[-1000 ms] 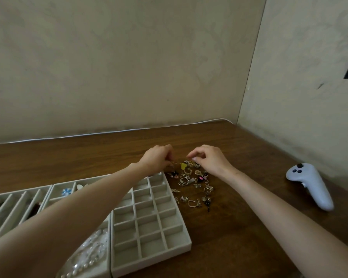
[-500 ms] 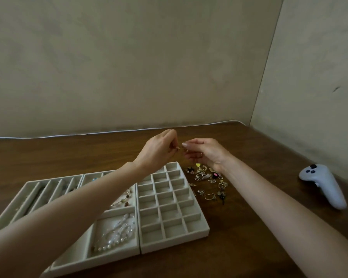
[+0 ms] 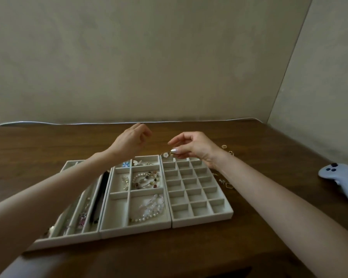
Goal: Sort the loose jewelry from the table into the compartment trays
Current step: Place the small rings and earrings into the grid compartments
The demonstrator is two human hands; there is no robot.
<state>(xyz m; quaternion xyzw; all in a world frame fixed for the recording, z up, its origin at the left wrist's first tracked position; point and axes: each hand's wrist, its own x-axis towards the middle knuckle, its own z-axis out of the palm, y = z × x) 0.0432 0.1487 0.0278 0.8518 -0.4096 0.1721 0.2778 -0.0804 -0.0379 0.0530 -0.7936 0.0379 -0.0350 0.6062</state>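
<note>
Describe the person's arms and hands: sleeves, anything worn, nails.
Left hand and right hand: forearms bare to the frame edge, no sleeves, no watch or bracelet showing. The right thumbnail has pale, pearly polish; the left hand's nails don't show.

Left hand (image 3: pixel 132 142) hovers loosely curled; right hand (image 3: pixel 193 148) pinches a flower charm (image 3: pixel 165 155).

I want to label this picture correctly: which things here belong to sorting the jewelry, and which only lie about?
For the job: right hand pinching a white flower piece; grid tray; middle tray with bead strands; slotted tray; loose jewelry beside the grid tray.
Lying about: game controller; white cable.
</note>
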